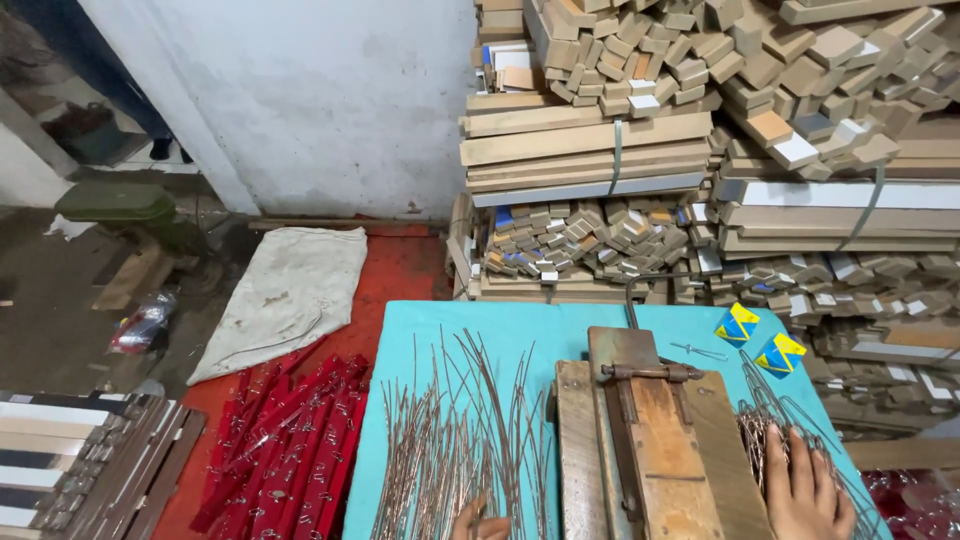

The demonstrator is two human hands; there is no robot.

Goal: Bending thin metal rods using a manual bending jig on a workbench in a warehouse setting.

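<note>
Turquoise table (420,330), two yellow-blue packets (758,338), right hand (805,495) on bent wires (765,425)

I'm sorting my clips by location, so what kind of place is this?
Most likely a small workshop or craft production space. Bundled wooden slats are stacked against the wall, thin metal wires are spread over a turquoise table, and a worn wooden jig with a rusty metal hinge sits on it.

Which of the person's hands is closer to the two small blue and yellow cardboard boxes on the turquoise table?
Right. The right hand rests on the bent wire pile just below the blue and yellow boxes; the left hand lies far across the wooden jig, among straight wires.
</note>
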